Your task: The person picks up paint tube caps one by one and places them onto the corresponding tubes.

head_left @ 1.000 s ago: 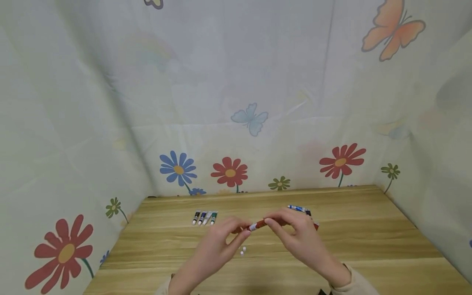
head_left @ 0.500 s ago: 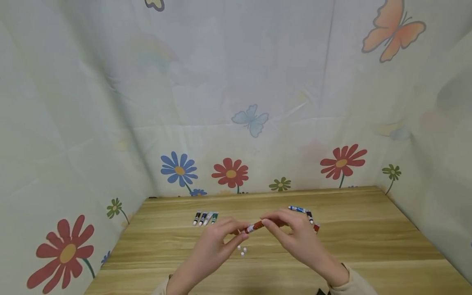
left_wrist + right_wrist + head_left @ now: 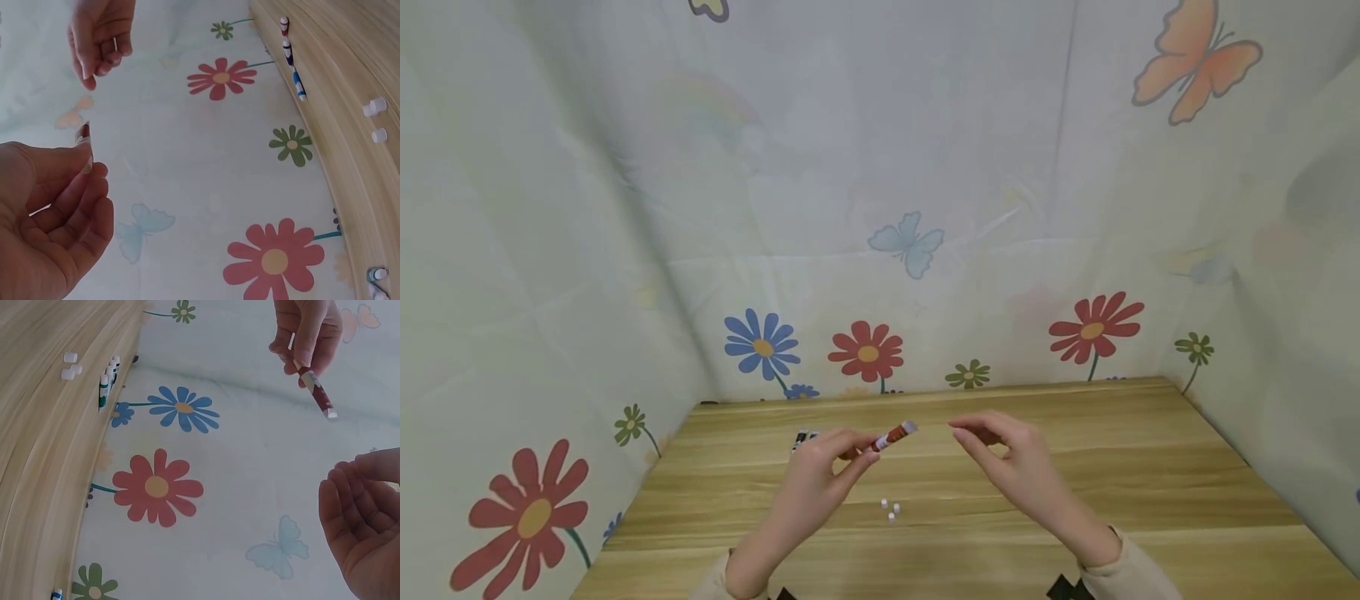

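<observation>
My left hand [image 3: 820,479] pinches a small red paint tube [image 3: 895,434] near one end between thumb and fingers, above the table. The tube's flat crimped end [image 3: 331,414] points away from that hand, toward the right. My right hand [image 3: 1011,462] is raised a short way to the right of the tube, its fingers loosely curved, with nothing visible between thumb and forefinger. Three small white caps [image 3: 891,517] lie close together on the table below, between the two hands.
Several paint tubes [image 3: 104,392] lie in a row on the wood-grain table [image 3: 1112,467], partly behind my left hand in the head view. Red, dark and blue tubes [image 3: 299,84] lie on the right, hidden there by my right hand. A flower-printed curtain [image 3: 805,250] surrounds the table.
My right hand has let go of the red tube and moved slightly right. My left hand has carried the tube leftward. All three caps show now; only two showed a second ago.
</observation>
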A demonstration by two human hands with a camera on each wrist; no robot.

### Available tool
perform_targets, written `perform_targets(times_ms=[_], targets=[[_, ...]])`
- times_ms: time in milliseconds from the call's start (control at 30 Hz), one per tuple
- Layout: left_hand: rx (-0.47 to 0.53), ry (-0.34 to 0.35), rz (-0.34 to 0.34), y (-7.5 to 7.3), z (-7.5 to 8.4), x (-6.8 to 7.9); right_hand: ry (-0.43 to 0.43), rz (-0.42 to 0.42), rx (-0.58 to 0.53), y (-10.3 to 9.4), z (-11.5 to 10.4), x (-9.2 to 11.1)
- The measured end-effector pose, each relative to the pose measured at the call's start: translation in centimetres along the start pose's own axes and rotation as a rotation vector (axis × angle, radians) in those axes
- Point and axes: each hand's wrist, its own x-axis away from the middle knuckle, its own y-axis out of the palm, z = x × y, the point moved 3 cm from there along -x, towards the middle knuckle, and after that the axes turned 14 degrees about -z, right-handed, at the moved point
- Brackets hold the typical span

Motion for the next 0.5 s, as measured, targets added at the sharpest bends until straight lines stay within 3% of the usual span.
perform_targets(times_ms=[300, 500], targets=[[-0.025, -0.121, 0.061, -2.0, -3.3, 1.1, 0.032, 0.037, 0.065, -1.8, 1.6, 0.5], [-0.074, -0.169, 0.093, -3.8, -5.1, 2.0, 0.138, 0.018, 0.070, -3.4, 2.4, 1.1]])
